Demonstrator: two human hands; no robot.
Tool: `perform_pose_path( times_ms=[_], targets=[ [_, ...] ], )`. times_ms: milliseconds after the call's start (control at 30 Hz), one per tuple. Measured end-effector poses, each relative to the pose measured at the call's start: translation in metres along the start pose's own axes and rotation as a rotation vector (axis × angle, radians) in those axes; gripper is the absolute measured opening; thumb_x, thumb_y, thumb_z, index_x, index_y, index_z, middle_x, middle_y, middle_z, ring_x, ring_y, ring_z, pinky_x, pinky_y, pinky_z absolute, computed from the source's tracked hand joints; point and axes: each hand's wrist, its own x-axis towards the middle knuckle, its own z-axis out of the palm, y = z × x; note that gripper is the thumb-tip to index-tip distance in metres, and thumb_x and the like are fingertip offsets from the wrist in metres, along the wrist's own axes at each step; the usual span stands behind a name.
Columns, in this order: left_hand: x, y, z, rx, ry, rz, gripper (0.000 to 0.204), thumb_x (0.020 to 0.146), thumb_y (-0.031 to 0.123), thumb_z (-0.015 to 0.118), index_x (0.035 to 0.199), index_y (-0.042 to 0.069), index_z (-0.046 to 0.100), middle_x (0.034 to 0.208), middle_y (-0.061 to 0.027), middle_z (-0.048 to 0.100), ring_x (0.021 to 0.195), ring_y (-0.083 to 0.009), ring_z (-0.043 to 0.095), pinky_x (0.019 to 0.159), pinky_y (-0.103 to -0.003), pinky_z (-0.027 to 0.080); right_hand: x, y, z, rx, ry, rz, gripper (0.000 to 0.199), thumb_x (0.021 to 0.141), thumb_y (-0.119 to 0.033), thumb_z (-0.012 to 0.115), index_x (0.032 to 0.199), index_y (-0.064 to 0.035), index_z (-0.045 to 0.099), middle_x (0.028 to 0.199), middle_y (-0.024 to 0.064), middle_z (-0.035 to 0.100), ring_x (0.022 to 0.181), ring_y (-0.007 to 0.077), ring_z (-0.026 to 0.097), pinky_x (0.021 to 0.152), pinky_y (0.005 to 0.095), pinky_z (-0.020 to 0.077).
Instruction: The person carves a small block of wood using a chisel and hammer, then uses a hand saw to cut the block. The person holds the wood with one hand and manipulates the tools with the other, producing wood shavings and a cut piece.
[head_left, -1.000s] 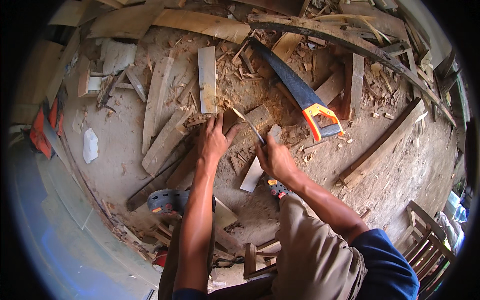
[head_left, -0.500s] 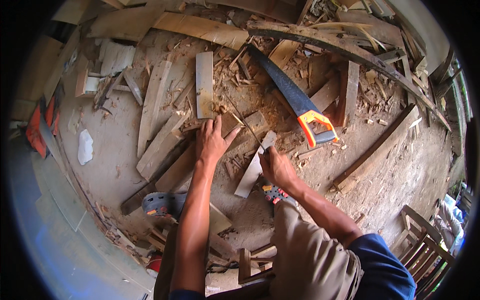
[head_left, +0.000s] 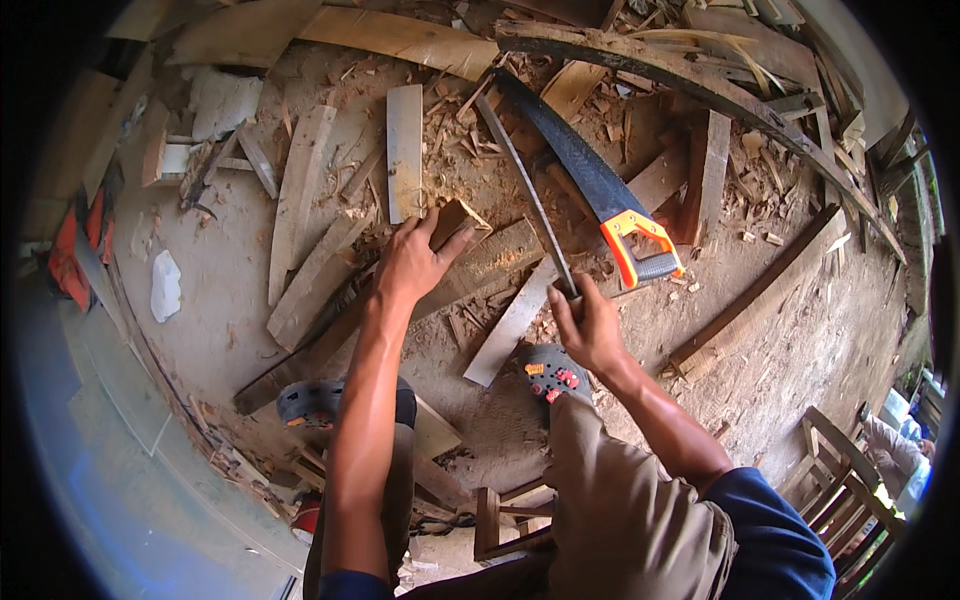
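Observation:
My left hand (head_left: pixel 412 258) grips a short wood block (head_left: pixel 458 220), thumb on its near side and fingers over the left. The block's cut end faces up and away, above a longer beam (head_left: pixel 490 262) strewn with sawdust. In my closed right hand (head_left: pixel 592 328) is a long, narrow-bladed knife (head_left: pixel 528 185); its blade points away and to the left, apart from the block. My fist hides most of the handle. A handsaw (head_left: pixel 570 150) with a black blade and orange handle lies just beyond, right of the knife.
Boards (head_left: pixel 405 150) and a long curved plank (head_left: pixel 690 85) lie around the far side. A pale strip of wood (head_left: pixel 510 325) lies between my shod feet. Wood chips are scattered over the floor, with a wooden chair (head_left: pixel 850 500) at the near right.
My right hand has moved right and drawn the knife away from the block, turning its flat side into view. The block has tilted up slightly in my left hand.

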Motion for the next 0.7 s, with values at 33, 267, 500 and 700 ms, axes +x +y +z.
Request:
perform_pose_path(
  times_ms=[33, 267, 500, 700],
  targets=[
    [-0.002, 0.001, -0.004, -0.004, 0.023, 0.025, 0.09, 0.095, 0.067, 0.057, 0.138, -0.012, 0.056, 0.119, -0.0345, 0.065, 0.111, -0.0467, 0.066, 0.092, -0.049, 0.056, -0.001, 0.002, -0.005, -0.004, 0.042, -0.062, 0.031, 0.101, -0.022, 0.065, 0.116, 0.0026, 0.056, 0.055, 0.0142, 0.06, 0.045, 0.0228, 0.059, 0.049, 0.0405, 0.043],
    [-0.017, 0.032, -0.038, -0.107, 0.124, 0.038, 0.074, 0.099, 0.062, 0.055, 0.118, -0.008, 0.066, 0.095, -0.0245, 0.071, 0.091, -0.0409, 0.07, 0.08, -0.047, 0.055, -0.003, 0.013, -0.026, -0.058, -0.009, -0.119, 0.032, 0.098, -0.021, 0.068, 0.117, 0.0017, 0.056, 0.054, 0.0136, 0.062, 0.049, 0.026, 0.064, 0.051, 0.0389, 0.0461],
    [-0.04, 0.042, -0.009, -0.213, -0.351, -0.587, 0.077, 0.104, 0.068, 0.034, 0.087, 0.003, 0.071, 0.071, -0.0117, 0.068, 0.056, -0.022, 0.063, 0.049, -0.042, 0.049, -0.003, 0.035, -0.014, -0.243, -0.041, -0.233, 0.034, 0.095, -0.022, 0.072, 0.119, -0.0038, 0.057, 0.083, 0.0191, 0.07, 0.067, 0.0397, 0.069, 0.061, 0.0474, 0.0546],
    [-0.064, 0.045, 0.025, -0.231, -0.164, -0.62, 0.083, 0.102, 0.063, 0.032, 0.117, -0.011, 0.067, 0.122, -0.0415, 0.06, 0.123, -0.0533, 0.056, 0.108, -0.052, 0.046, -0.001, 0.046, -0.006, -0.545, -0.215, -0.44, 0.037, 0.096, -0.022, 0.067, 0.128, -0.0088, 0.056, 0.096, 0.0146, 0.063, 0.074, 0.0345, 0.069, 0.056, 0.0469, 0.0554]
  ],
)
